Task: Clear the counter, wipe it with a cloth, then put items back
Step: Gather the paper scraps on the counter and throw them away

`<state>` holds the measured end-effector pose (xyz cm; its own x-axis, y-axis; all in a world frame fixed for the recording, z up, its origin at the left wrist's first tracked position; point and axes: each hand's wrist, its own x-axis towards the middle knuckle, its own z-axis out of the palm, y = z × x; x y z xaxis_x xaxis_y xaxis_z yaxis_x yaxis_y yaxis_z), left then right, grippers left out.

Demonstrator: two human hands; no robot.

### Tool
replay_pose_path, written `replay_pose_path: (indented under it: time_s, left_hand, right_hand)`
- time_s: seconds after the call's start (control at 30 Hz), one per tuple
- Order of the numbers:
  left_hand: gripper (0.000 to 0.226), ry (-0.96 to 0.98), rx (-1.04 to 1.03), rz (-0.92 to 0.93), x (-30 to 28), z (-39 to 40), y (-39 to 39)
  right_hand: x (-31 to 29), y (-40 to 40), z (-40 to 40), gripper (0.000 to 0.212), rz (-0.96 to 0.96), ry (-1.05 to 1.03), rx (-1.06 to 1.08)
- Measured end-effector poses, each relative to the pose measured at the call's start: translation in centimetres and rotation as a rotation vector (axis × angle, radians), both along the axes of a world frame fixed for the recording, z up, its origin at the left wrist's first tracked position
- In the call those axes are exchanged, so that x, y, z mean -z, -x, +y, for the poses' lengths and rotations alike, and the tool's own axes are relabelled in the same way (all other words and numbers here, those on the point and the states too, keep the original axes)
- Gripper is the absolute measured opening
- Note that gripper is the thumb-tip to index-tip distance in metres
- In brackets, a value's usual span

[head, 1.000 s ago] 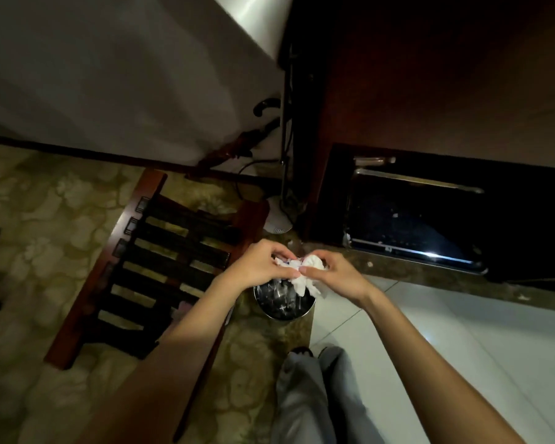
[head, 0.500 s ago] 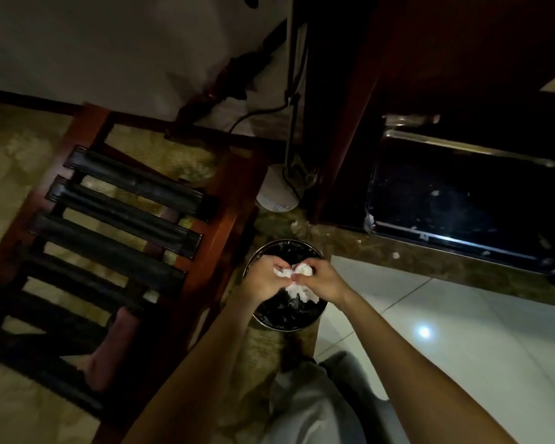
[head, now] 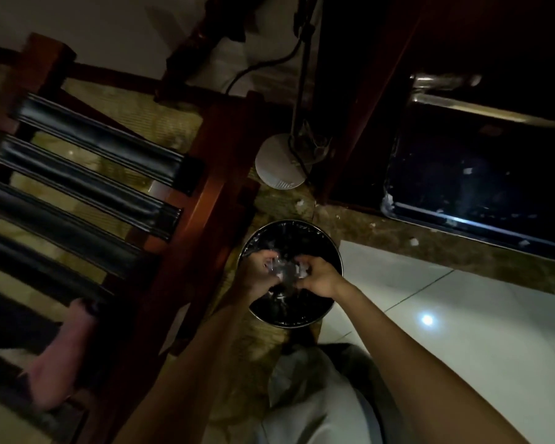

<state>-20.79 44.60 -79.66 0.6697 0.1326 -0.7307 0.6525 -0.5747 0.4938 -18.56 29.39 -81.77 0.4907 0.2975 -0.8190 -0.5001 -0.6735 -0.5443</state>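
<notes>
a round metal bin [head: 335, 251] lined with a glossy black bag stands on the floor [head: 462, 331]; its contents are too dark to tell. crumpled white tissue [head: 298, 271], blurred, hangs over the bin's mouth between both hands. the left hand [head: 257, 272] and right hand [head: 318, 277] are curled, each pinching a bit of the tissue. a red wooden rack [head: 212, 174] with black straps stands just left of the bin. a white round lamp base [head: 277, 166] sits beyond it.
</notes>
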Motion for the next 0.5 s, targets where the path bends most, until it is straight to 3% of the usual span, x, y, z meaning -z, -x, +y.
replay_pose_path:
  time_s: [0.2, 0.3, 0.5]
  left_hand:
    - [0.046, 0.036, 0.086, -0.028, -11.1, -0.6, -0.1]
    - [0.033, -0.063, 0.212, -0.075, -18.4, -0.4, 0.1]
    - [0.032, -0.149, 0.422, -0.149, -34.9, -0.4, -0.9]
  right_hand:
    - [-9.8, -0.3, -0.1, 0.039, -0.161, 0.051, -0.065]
    - [-17.5, -0.6, -0.7, 0.036, -0.244, 0.049, -0.106]
    - [-35.5, -0.9, -2.5, 0.035, -0.426, 0.06, -0.184]
